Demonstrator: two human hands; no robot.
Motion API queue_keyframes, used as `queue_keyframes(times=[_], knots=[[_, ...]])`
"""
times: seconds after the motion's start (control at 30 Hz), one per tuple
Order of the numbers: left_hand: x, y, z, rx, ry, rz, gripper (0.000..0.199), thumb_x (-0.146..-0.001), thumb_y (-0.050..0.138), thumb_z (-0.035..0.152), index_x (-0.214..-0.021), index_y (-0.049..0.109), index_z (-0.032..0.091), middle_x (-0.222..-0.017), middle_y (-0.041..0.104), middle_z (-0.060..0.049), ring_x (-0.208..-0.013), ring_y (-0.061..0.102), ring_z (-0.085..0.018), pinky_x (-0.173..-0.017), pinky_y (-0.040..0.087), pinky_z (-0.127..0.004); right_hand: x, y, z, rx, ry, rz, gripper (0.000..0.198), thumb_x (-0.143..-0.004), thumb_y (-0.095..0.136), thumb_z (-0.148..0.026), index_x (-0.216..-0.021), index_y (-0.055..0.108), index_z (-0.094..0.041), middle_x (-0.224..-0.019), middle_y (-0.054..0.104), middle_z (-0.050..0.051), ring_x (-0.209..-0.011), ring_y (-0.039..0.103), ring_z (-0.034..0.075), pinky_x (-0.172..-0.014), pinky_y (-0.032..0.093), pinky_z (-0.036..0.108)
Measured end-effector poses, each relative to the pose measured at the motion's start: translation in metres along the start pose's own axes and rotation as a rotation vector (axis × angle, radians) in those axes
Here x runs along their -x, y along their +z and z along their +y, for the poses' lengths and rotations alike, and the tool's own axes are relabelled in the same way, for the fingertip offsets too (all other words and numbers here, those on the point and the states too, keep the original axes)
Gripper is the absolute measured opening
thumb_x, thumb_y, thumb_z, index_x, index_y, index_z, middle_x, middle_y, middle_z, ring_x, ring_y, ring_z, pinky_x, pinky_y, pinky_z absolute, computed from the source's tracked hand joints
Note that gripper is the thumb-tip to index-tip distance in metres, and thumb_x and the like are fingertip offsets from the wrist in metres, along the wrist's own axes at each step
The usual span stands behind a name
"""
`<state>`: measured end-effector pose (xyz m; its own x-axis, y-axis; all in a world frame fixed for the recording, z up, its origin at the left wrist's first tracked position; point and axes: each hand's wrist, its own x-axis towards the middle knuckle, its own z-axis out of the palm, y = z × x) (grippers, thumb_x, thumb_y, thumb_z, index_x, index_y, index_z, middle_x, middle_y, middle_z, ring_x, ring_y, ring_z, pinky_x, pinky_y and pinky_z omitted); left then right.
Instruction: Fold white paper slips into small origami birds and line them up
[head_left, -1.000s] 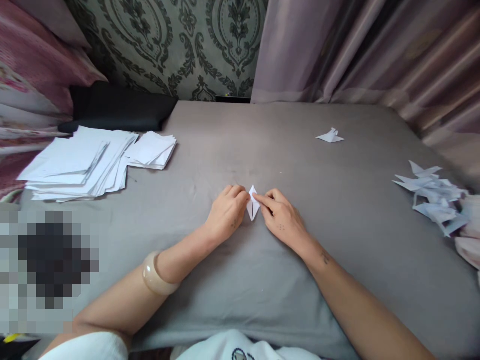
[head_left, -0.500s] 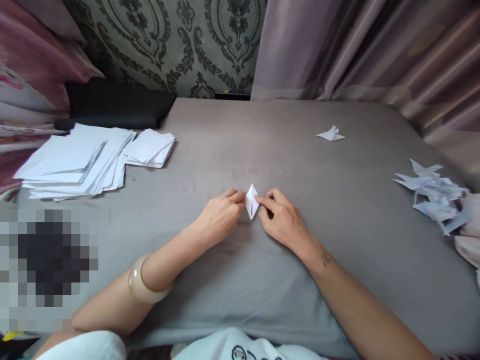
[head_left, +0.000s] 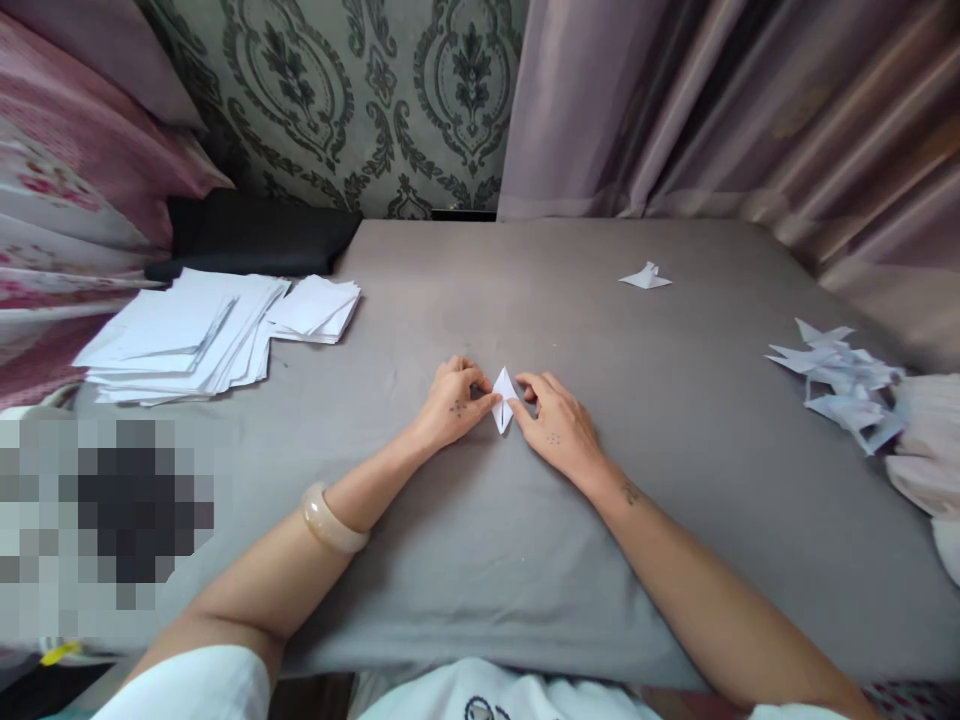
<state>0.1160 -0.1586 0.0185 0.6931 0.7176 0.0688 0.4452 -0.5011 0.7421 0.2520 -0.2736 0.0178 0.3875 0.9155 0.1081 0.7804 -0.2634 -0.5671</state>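
Note:
A small white folded paper (head_left: pixel 504 402), diamond-shaped with a slit down its lower half, is held just above or against the grey cloth in front of me. My left hand (head_left: pixel 456 402) grips its left edge, thumb laid on the front and fingers curled behind. On the other side, my right hand (head_left: pixel 556 415) has its thumb on the right edge, with the index finger bent close to it. Part of the right-hand fingertips is hidden, and so is the paper's back.
Stacks of white paper sheets (head_left: pixel 180 340) and smaller squares (head_left: pixel 319 308) lie at the left, near a black folded item (head_left: pixel 255 235). One folded paper bird (head_left: pixel 646 277) sits at the far right. Several more (head_left: pixel 847 375) are heaped at the right edge of the grey-covered table (head_left: pixel 675 420).
My left hand has turned so its thumb now lies on the paper's front. The right index finger has moved off the paper and its thumb has come onto it. The camera view has shifted slightly.

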Motion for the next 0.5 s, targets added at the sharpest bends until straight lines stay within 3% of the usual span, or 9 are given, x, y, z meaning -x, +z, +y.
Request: queue_keyframes(times=[0.17, 0.23, 0.3, 0.37, 0.5], knots=[[-0.001, 0.002, -0.005, 0.109, 0.017, -0.025, 0.008, -0.074, 0.067, 0.023, -0.071, 0.066, 0.015, -0.085, 0.06, -0.005, -0.078, 0.053, -0.016, -0.073, 0.043, -0.03, 0.001, 0.003, 0.002, -0.084, 0.015, 0.02, 0.034, -0.085, 0.055, -0.031, -0.117, 0.058, -0.021, -0.11, 0.062, 0.008, -0.072, 0.059, 0.015, -0.072, 0.047, 0.033], [0.001, 0.002, -0.004, 0.256, 0.001, -0.044, 0.015, -0.076, 0.066, 0.028, -0.069, 0.065, 0.015, -0.075, 0.06, -0.002, -0.066, 0.051, -0.012, -0.062, 0.039, -0.025, 0.0, 0.004, 0.005, -0.194, 0.018, 0.058, 0.036, -0.082, 0.058, -0.03, -0.117, 0.057, -0.021, -0.11, 0.062, 0.008, -0.071, 0.059, 0.013, -0.076, 0.049, 0.034], [0.005, 0.001, 0.0, 0.476, -0.086, 0.014, 0.02, -0.075, 0.068, 0.034, -0.072, 0.064, 0.015, -0.065, 0.058, 0.0, -0.057, 0.047, -0.01, -0.054, 0.035, -0.022, -0.001, 0.003, 0.006, -0.38, 0.033, 0.093, 0.041, -0.079, 0.061, -0.03, -0.119, 0.055, -0.021, -0.113, 0.062, 0.008, -0.078, 0.061, 0.014, -0.077, 0.051, 0.033], [0.009, 0.0, 0.009, 0.656, -0.16, 0.099, 0.023, -0.071, 0.073, 0.037, -0.073, 0.064, 0.015, -0.063, 0.059, 0.001, -0.056, 0.048, -0.009, -0.053, 0.034, -0.021, -0.001, -0.001, 0.006, -0.603, 0.062, 0.099, 0.048, -0.077, 0.065, -0.032, -0.122, 0.051, -0.021, -0.116, 0.061, 0.01, -0.09, 0.063, 0.016, -0.078, 0.052, 0.033], [0.018, -0.003, 0.029, 0.899, -0.15, 0.134, 0.024, -0.065, 0.079, 0.033, -0.072, 0.063, 0.016, -0.068, 0.063, 0.001, -0.063, 0.055, -0.01, -0.064, 0.042, -0.022, 0.004, -0.014, -0.004, -0.859, 0.033, 0.1, 0.048, -0.076, 0.067, -0.036, -0.119, 0.051, -0.021, -0.114, 0.063, 0.011, -0.101, 0.063, 0.019, -0.085, 0.052, 0.035]])
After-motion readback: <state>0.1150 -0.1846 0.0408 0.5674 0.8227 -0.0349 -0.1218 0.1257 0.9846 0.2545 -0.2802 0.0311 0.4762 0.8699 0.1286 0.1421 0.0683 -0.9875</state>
